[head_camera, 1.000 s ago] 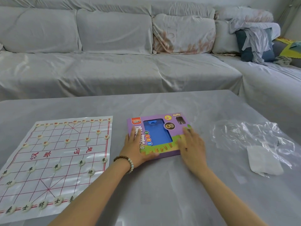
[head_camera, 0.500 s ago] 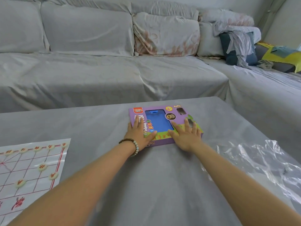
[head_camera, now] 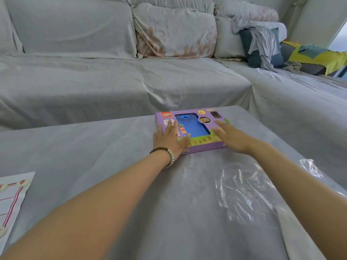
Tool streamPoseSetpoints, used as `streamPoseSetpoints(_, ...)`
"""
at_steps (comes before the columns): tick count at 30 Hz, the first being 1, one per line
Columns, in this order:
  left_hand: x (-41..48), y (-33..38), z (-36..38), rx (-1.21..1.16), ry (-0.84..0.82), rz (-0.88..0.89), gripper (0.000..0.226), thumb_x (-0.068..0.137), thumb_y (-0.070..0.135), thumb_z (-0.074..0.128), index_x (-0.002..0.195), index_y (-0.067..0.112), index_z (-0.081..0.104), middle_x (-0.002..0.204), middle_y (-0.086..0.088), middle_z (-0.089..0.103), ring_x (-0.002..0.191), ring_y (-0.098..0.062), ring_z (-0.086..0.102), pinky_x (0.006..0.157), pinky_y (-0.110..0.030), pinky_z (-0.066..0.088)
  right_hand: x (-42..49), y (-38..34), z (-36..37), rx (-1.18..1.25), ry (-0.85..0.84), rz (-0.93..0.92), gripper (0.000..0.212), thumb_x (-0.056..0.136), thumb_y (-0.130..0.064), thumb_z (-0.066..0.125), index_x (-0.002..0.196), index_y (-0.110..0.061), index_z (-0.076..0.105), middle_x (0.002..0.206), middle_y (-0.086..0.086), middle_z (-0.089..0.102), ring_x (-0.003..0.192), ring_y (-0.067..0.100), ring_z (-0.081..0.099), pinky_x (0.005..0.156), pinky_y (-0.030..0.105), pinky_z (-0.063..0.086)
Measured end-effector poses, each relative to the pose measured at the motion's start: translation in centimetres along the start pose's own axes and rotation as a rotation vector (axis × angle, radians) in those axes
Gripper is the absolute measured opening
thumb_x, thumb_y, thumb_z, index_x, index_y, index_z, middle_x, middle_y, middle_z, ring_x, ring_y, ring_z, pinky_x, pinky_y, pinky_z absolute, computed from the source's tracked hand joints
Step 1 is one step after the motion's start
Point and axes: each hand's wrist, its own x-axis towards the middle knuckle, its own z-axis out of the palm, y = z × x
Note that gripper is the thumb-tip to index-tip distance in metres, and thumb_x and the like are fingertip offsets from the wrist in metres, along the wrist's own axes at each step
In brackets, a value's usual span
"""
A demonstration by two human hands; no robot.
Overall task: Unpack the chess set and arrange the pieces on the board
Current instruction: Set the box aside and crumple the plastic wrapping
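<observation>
The desk (head_camera: 93, 151) is covered with a grey cloth, and a sofa stands beyond its far edge. A sheet of clear plastic wrap (head_camera: 249, 196) lies loose near the right edge, partly under the right forearm. If the arm draws back quickly, the wrap may slide with it and fall from the desk, or catch on the box.

The paper board (head_camera: 11, 199) shows only as a corner at the left edge, well apart from the box, with a few pieces (head_camera: 23, 182) standing on it. Paper is light, so I think a sweep of the left arm could shift it and scatter the pieces.

The purple box (head_camera: 193, 128) lies flat close to the far edge. This seems the main risk: one more push forward could send it over that edge toward the sofa.

The left hand (head_camera: 170, 139) rests flat on the near left part of the box, fingers spread, and grips nothing. The right hand (head_camera: 231, 136) lies open on the near right part, also without a hold; it is somewhat blurred. With flat palms only, the box may slip on the cloth.
</observation>
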Motion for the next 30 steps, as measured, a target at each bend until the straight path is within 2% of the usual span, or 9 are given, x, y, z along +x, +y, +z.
streamPoseSetpoints(5,-7.3,1.3,0.3,-0.363,0.325,0.344,0.063,0.091,0.051,0.024,0.141,0.014,0.034,0.149,-0.001,0.032,0.139,-0.013,0.02,0.115,-0.025,0.009,-9.0,4.4,-0.8,-0.186,0.036,0.26,0.059,0.087,-0.07,0.005,0.142,-0.051,0.019,0.155,0.0,0.023,0.142,0.032,0.017,0.111,0.053,0.011)
streamPoseSetpoints(8,-12.2,2.7,1.3,-0.51,0.153,0.27,0.072,0.086,0.059,0.017,0.142,0.017,0.032,0.141,0.001,0.041,0.13,-0.006,0.03,0.108,-0.017,0.015,-11.6,6.1,2.7,0.055,-0.081,0.271,0.08,0.079,-0.081,0.009,0.146,-0.038,0.018,0.157,0.003,0.016,0.144,0.029,0.011,0.116,0.051,0.005)
streamPoseSetpoints(11,-15.4,3.3,1.9,-0.545,0.0,0.094,0.065,0.093,0.057,0.02,0.146,0.019,0.022,0.139,-0.003,0.042,0.129,-0.015,0.034,0.101,-0.016,0.017,-13.9,2.3,6.4,0.072,-0.121,0.12,0.048,0.1,-0.046,0.011,0.147,-0.04,0.007,0.158,-0.003,0.002,0.145,0.03,0.0,0.116,0.05,-0.001)
streamPoseSetpoints(15,-18.8,3.0,0.9,-0.77,0.011,-0.053,0.069,0.087,0.066,0.017,0.146,0.031,0.018,0.147,0.003,0.034,0.133,-0.014,0.034,0.107,-0.025,0.023,-18.9,-6.7,8.3,0.859,-0.233,0.086,0.07,0.078,-0.082,0.018,0.134,-0.045,0.039,0.145,-0.012,0.038,0.137,0.012,0.03,0.115,0.031,0.019)
streamPoseSetpoints(19,-22.7,0.6,-0.3,-0.736,0.225,-0.12,0.094,0.068,0.086,0.01,0.141,0.03,0.032,0.131,0.003,0.049,0.121,-0.019,0.049,0.095,-0.025,0.039,-22.8,-10.9,9.6,1.165,-0.402,0.063,0.065,0.092,-0.063,0.012,0.147,-0.029,0.022,0.15,0.0,0.034,0.136,0.018,0.036,0.104,0.027,0.029)
streamPoseSetpoints(22,-24.9,-1.2,-1.6,-0.7,0.319,-0.194,0.103,0.066,0.089,0.007,0.14,0.024,0.038,0.134,-0.001,0.051,0.121,-0.019,0.05,0.099,-0.03,0.04,-25.3,-11.7,9.5,1.088,-0.407,0.013,0.059,0.096,-0.057,0.013,0.139,-0.024,0.038,0.139,0.008,0.049,0.121,0.019,0.052,0.101,0.03,0.039)
streamPoseSetpoints(25,-27.0,-1.6,-2.8,-0.523,0.296,-0.18,0.086,0.072,0.078,0.001,0.129,0.034,0.049,0.12,0.008,0.062,0.107,-0.015,0.058,0.081,-0.023,0.041,-27.1,-11.0,9.1,0.821,0.046,-0.157,0.04,0.098,-0.047,0.027,0.114,-0.028,0.059,0.118,-0.01,0.062,0.104,0.006,0.059,0.098,0.031,0.045)
streamPoseSetpoints(27,-28.0,-2.0,-3.3,-0.425,0.31,-0.145,0.085,0.073,0.076,-0.002,0.128,0.036,0.049,0.116,0.008,0.063,0.104,-0.015,0.058,0.076,-0.024,0.041,-28.2,-9.4,9.5,0.519,0.269,-0.243,0.043,0.094,-0.059,0.026,0.116,-0.039,0.057,0.122,-0.023,0.054,0.118,-0.001,0.046,0.106,0.028,0.033)
streamPoseSetpoints(30,-28.5,-2.3,-3.2,-0.369,0.292,-0.129,0.102,0.068,0.083,-0.01,0.127,0.029,0.052,0.112,-0.002,0.058,0.107,-0.02,0.048,0.089,-0.031,0.041,-29.1,-7.6,11.7,0.404,0.131,-0.123,0.054,0.089,-0.067,0.008,0.13,-0.053,0.041,0.151,-0.019,0.023,0.142,0.005,0.01,0.118,0.036,0.006)
